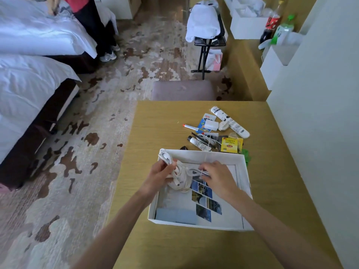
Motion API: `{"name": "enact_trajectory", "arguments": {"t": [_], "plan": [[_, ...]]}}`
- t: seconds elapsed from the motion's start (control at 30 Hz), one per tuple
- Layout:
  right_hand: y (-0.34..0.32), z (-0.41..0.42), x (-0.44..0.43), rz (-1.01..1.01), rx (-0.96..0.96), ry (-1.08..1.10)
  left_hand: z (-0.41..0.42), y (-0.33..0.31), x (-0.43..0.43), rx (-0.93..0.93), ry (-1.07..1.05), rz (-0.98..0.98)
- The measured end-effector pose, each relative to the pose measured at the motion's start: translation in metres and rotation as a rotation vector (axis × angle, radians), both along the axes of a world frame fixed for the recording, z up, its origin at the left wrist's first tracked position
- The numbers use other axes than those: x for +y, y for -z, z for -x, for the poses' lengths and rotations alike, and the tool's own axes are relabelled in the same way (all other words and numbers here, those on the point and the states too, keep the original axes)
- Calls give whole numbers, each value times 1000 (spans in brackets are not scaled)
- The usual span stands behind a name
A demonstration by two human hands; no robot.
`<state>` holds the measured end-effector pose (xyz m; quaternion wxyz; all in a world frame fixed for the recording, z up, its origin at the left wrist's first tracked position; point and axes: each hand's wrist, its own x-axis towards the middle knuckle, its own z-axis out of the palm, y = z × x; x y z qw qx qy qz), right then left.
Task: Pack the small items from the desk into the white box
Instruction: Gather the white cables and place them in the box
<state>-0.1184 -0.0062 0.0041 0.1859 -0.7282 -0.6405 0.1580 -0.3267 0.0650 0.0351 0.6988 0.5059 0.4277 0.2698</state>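
Box (pixel 245 171) white; sheet (pixel 225 193) in it w/ blue photo tiles; cable (pixel 180 178) white; desk (pixel 155 123) tan; packet (pixel 231 145) beyond box yellow; carpet (pixel 136 61) beige, brown blotches.

Floor: carpet (pixel 136 61), pale grey with brown blotches. Left side: two beds, near bed (pixel 25 90) and far bed (pixel 29 32), both with white bedding on dark bases. A person (pixel 93 22) in dark trousers stands at the far bed. Centre: wood-grain counter (pixel 155 123), set against a pale wall (pixel 320 113) on the right. A grey padded stool (pixel 182 90) sits at the counter's far edge. Beyond it, a black folding rack (pixel 211 40) carries a white bundle (pixel 202 22). A small paper bag (pixel 214 59) stands on the floor beside its legs. A wooden ledge (pixel 242 70) runs along the right side, bearing bottles (pixel 273 22). Lighting is soft and even.
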Motion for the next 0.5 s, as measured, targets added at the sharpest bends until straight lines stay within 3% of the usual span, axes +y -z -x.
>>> {"name": "enact_trajectory", "arguments": {"t": [0.33,0.5], "plan": [[34,-3,24,-70,-296,-85,8,1,-5,220,126,-314],[40,-10,10,-111,-186,-23,-2,1,-8,472,274,-673]]}}
